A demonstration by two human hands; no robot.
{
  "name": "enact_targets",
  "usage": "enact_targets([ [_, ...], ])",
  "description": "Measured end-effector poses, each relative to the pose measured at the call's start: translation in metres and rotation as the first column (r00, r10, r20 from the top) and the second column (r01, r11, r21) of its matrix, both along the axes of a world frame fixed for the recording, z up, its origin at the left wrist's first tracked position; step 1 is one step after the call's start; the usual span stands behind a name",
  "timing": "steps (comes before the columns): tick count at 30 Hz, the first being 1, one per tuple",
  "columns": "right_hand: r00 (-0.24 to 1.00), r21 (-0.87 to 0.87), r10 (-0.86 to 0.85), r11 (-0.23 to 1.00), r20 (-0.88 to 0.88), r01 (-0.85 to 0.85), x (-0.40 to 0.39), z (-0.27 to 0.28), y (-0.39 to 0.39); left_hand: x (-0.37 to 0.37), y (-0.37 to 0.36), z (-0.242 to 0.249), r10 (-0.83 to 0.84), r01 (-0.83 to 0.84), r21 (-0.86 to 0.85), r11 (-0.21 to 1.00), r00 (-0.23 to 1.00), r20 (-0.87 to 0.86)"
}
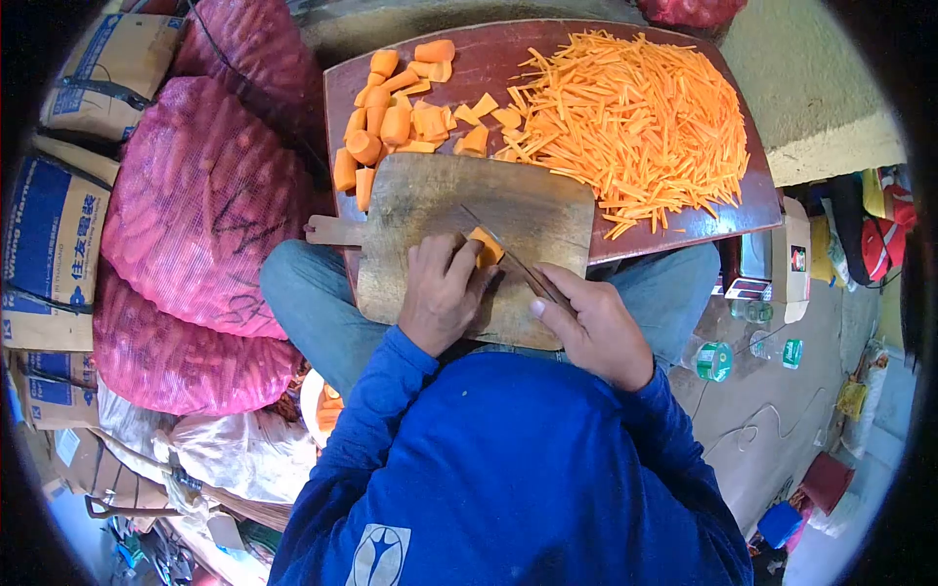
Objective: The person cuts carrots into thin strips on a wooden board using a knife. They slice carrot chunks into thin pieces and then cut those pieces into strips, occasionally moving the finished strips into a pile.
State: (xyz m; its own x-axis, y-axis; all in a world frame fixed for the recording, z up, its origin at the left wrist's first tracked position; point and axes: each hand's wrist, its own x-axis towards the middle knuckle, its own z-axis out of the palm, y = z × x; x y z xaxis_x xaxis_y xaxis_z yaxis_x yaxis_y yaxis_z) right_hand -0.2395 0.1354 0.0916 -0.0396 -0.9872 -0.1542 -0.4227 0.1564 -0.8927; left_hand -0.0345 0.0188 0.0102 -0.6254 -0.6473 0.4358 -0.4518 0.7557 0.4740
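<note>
A wooden cutting board point(420, 195) rests across the lap and against the near edge of the table. On it, my left hand point(442, 290) has its fingers curled onto an orange carrot piece point(486, 248). My right hand point(598, 327) is wrapped round the handle of a knife point(516, 259), whose blade lies along the right side of the carrot piece. Beyond the board, chunks of peeled carrot point(396, 125) lie at the table's left. A large heap of carrot strips point(635, 127) covers its right half.
The dark red table point(489, 73) stands in front. Stacked pink mesh sacks point(195, 215) and cardboard boxes point(59, 234) crowd the left. A bowl point(311, 405) holding carrot pieces sits by the left thigh. Plastic bottles point(711, 361) are on the floor at right.
</note>
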Motion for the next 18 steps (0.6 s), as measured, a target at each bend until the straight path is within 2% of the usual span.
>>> enact_targets([
  [2, 1.0, -0.038, 0.02, 0.999, -0.023, -0.021, 0.003, -0.003, 0.005, 0.005, 0.001, -0.002, -0.016, 0.016, -0.003, 1.0, 0.999, 0.044],
  [4, 0.998, -0.08, 0.031, 0.996, -0.049, -0.035, 0.006, -0.003, 0.009, 0.008, -0.001, 0.003, -0.086, 0.097, -0.043, 0.994, 0.975, 0.203],
  [5, 0.99, -0.091, 0.051, 0.994, -0.129, -0.063, 0.007, -0.002, 0.012, 0.009, -0.001, -0.001, -0.093, 0.104, -0.037, 0.994, 0.97, 0.224],
  [6, 0.976, -0.1, 0.068, 0.991, -0.209, -0.09, 0.008, 0.0, 0.014, 0.009, -0.002, -0.002, -0.097, 0.106, -0.034, 0.994, 0.971, 0.219],
  [7, 0.975, -0.096, 0.066, 0.992, -0.212, -0.088, 0.008, 0.004, 0.018, 0.009, -0.003, -0.002, -0.114, 0.124, -0.04, 0.992, 0.975, 0.193],
  [12, 0.942, 0.101, 0.168, 0.984, -0.289, -0.144, 0.006, 0.021, 0.026, 0.01, -0.004, -0.005, -0.112, 0.123, -0.058, 0.991, 0.98, 0.163],
  [13, 0.942, 0.104, 0.171, 0.984, -0.29, -0.147, 0.007, 0.017, 0.022, 0.01, -0.005, -0.007, -0.115, 0.124, -0.055, 0.991, 0.983, 0.142],
  [15, 0.949, -0.017, 0.152, 0.986, -0.275, -0.163, 0.013, 0.0, 0.008, 0.011, -0.004, -0.007, -0.113, 0.119, -0.047, 0.992, 0.987, 0.118],
  [16, 0.948, -0.014, 0.156, 0.986, -0.276, -0.166, 0.017, -0.005, -0.004, 0.011, -0.004, -0.003, -0.117, 0.12, -0.026, 0.992, 0.987, 0.114],
  [18, 0.913, 0.099, 0.247, 0.969, -0.325, -0.226, 0.022, -0.011, -0.029, 0.01, -0.005, -0.001, -0.115, 0.118, -0.016, 0.993, 0.988, 0.107],
])
